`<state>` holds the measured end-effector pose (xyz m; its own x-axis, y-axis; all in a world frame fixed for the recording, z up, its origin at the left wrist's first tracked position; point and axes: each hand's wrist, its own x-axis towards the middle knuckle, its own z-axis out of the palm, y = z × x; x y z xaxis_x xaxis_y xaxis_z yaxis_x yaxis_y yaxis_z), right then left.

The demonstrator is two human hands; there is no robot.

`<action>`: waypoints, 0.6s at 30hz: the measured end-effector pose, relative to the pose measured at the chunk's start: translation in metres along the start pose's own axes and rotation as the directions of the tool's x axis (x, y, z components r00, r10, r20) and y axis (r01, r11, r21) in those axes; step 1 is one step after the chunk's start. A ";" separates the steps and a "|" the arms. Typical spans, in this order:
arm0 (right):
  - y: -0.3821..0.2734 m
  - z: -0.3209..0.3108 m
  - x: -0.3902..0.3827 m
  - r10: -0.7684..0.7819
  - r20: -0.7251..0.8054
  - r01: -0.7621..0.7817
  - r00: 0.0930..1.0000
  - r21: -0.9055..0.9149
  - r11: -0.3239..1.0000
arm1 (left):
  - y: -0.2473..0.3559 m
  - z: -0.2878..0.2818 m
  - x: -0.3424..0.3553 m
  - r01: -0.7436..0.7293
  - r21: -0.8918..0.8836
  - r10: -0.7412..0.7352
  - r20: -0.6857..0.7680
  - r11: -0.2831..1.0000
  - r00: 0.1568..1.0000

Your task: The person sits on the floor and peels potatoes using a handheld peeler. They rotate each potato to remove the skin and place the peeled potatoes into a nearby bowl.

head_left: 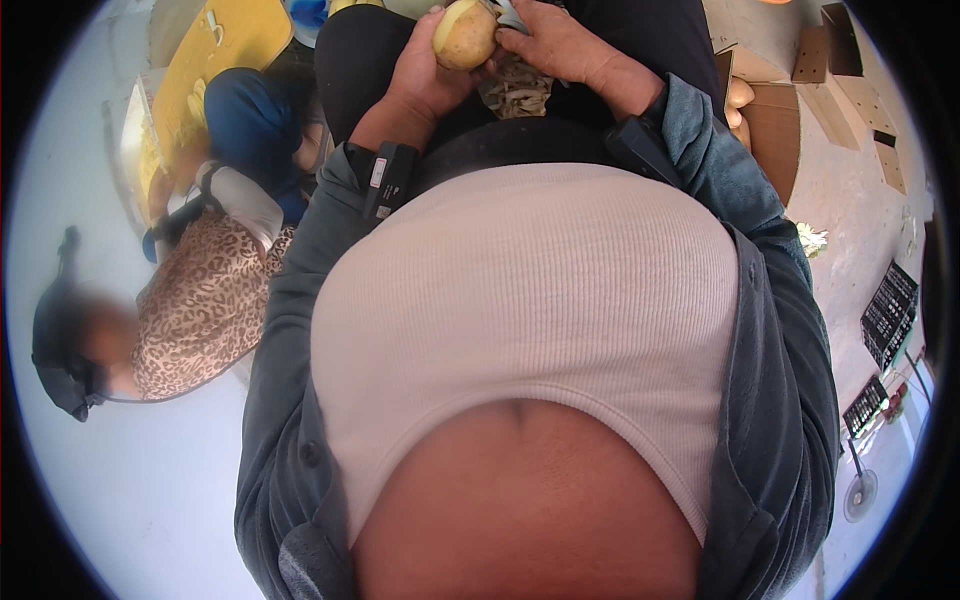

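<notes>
At the top of the head view, my left hand (pixel 425 68) is closed around a potato (pixel 467 42). A pale peeled strip runs along the potato's upper left, and brown-yellow skin covers the rest that shows. My right hand (pixel 562 42) is closed on a peeler (pixel 510 16) right beside the potato's right side; only a small light metallic part of the tool shows, the rest being hidden by the fingers and the top edge. Below and between both hands lies a heap of curled peelings (pixel 520 90).
At right stands an open cardboard box (pixel 785 140) with several potatoes (pixel 738 100) in it, near more cardboard (pixel 835 110). Black crates (pixel 890 312) lie farther right. On my left a co-worker in a leopard-print garment (pixel 205 305) sits by a yellow board (pixel 230 50).
</notes>
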<state>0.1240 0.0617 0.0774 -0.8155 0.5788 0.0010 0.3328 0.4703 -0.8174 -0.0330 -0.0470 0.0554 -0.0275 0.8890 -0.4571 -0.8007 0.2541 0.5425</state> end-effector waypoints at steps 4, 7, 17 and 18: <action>0.004 0.002 0.000 -0.033 -0.016 0.033 0.999 -0.007 0.999 | 0.000 -0.004 0.002 0.012 -0.010 -0.011 0.043 1.000 0.999; 0.003 0.001 -0.001 -0.002 -0.006 0.002 1.000 0.001 1.000 | -0.003 -0.002 0.001 0.009 -0.004 -0.009 0.000 1.000 1.000; 0.004 -0.007 -0.003 0.021 0.014 -0.021 1.000 -0.012 1.000 | -0.006 -0.001 0.009 0.009 -0.013 -0.009 0.025 1.000 1.000; 0.005 -0.008 -0.003 0.019 0.014 -0.018 1.000 -0.011 1.000 | -0.005 -0.002 0.010 0.012 -0.016 -0.012 0.038 1.000 0.999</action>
<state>0.1321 0.0678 0.0776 -0.8159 0.5777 -0.0225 0.3528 0.4667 -0.8110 -0.0300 -0.0401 0.0466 0.0047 0.9000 -0.4359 -0.8105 0.2587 0.5254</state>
